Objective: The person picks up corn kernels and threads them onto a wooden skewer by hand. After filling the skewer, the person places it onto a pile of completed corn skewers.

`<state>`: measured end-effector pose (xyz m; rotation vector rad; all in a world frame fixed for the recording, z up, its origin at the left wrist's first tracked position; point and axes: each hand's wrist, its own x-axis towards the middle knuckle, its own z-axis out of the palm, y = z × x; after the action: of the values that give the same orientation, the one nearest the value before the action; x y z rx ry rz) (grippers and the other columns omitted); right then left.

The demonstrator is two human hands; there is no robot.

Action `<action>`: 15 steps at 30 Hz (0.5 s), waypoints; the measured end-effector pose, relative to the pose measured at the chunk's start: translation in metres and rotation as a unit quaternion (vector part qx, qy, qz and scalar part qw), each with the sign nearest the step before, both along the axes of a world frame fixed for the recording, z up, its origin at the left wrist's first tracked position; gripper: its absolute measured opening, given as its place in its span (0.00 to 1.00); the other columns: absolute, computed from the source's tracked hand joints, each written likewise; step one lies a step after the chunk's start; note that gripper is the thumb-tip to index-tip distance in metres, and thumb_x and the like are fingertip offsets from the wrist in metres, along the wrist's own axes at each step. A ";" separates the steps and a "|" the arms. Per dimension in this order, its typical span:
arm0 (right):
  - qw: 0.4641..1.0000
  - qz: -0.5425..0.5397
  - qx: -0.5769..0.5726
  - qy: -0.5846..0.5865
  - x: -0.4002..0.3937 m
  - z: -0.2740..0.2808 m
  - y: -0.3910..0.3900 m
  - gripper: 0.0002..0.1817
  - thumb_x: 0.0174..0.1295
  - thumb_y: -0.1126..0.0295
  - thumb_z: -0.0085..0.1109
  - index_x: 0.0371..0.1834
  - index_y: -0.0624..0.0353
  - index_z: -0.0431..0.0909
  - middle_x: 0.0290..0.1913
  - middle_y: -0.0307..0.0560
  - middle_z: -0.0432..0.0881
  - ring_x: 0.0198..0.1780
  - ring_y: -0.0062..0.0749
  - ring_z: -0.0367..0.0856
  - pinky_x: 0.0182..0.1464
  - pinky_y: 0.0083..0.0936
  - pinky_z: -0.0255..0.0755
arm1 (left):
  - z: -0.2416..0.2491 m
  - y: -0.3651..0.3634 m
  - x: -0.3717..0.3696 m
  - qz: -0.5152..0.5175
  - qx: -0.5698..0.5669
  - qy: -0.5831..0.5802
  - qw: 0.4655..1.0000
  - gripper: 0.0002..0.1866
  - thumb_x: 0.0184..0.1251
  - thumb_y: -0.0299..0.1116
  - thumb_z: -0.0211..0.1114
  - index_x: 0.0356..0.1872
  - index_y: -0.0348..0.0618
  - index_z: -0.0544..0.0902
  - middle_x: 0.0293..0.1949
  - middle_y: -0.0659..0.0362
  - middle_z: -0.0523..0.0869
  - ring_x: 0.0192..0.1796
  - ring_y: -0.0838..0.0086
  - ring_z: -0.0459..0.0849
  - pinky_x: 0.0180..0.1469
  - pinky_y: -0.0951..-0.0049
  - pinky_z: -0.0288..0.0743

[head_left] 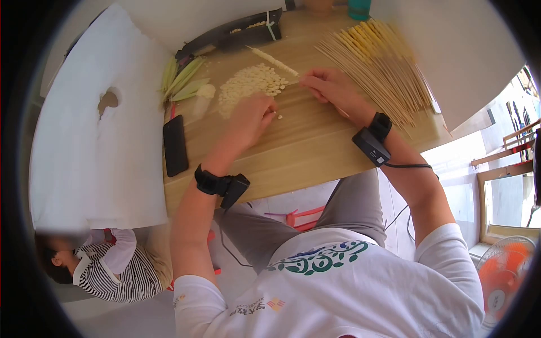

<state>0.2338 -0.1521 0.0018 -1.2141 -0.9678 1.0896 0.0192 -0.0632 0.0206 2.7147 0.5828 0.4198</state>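
Note:
My right hand (329,89) is closed around a thin wooden skewer (274,61). Pale kernel-like pieces cover the skewer's far part, and its bare end shows below the hand near the wrist. My left hand (253,117) is at the near edge of a pile of small cream-coloured kernel-like pieces (251,83). Its thumb and fingers are pinched together; a small pale bit seems to be at the tips, too small to make out. One loose piece (280,117) lies on the table beside these fingertips.
Many skewers (377,70), yellow at their far ends, lie at the right. Green husk-like leaves (183,78), a black phone (175,145) and a black tray (242,32) are left and back. White panels (107,152) flank the table (236,174). Another person (115,265) is lower left.

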 end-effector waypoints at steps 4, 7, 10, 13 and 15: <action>1.000 0.007 0.010 -0.013 0.000 -0.001 0.003 0.08 0.62 0.67 0.60 0.31 0.60 0.80 0.19 0.30 0.71 0.19 0.10 0.63 0.20 0.12 0.53 | 0.009 0.003 -0.004 0.015 -0.061 -0.005 0.998 0.05 0.58 0.24 0.66 0.35 0.37 0.81 0.33 0.58 0.82 0.33 0.73 0.80 0.37 0.72 0.74; 1.000 0.010 0.001 0.004 -0.004 0.002 0.002 0.08 0.63 0.67 0.60 0.31 0.59 0.79 0.18 0.30 0.70 0.18 0.10 0.62 0.19 0.12 0.52 | 0.020 0.022 -0.013 0.112 -0.170 -0.068 0.977 0.05 0.60 0.25 0.67 0.37 0.38 0.82 0.37 0.59 0.85 0.34 0.77 0.80 0.39 0.75 0.75; 0.999 0.038 0.009 0.032 -0.011 0.004 0.000 0.08 0.65 0.67 0.59 0.32 0.59 0.79 0.18 0.30 0.70 0.18 0.09 0.61 0.19 0.12 0.52 | 0.009 0.054 -0.027 0.109 -0.398 -0.254 0.875 0.07 0.64 0.26 0.66 0.42 0.38 0.82 0.40 0.57 0.86 0.35 0.79 0.80 0.42 0.77 0.76; 0.996 0.078 0.009 0.034 -0.016 0.006 -0.002 0.08 0.66 0.68 0.57 0.32 0.59 0.79 0.18 0.29 0.69 0.18 0.09 0.61 0.19 0.11 0.51 | -0.011 0.074 -0.040 0.124 -0.530 -0.408 0.733 0.09 0.67 0.25 0.63 0.45 0.35 0.81 0.40 0.54 0.85 0.36 0.77 0.80 0.44 0.77 0.77; 0.995 0.088 0.009 0.035 -0.022 0.010 -0.006 0.07 0.66 0.68 0.57 0.32 0.59 0.79 0.18 0.29 0.69 0.18 0.08 0.61 0.18 0.11 0.51 | -0.022 0.079 -0.047 0.065 -0.621 -0.479 0.617 0.09 0.68 0.24 0.61 0.47 0.35 0.81 0.41 0.53 0.84 0.37 0.76 0.80 0.43 0.75 0.77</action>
<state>0.2120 -0.1580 0.0118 -1.0837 -1.0439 1.2502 -0.0282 0.0159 -0.0010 0.8655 0.4322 0.9312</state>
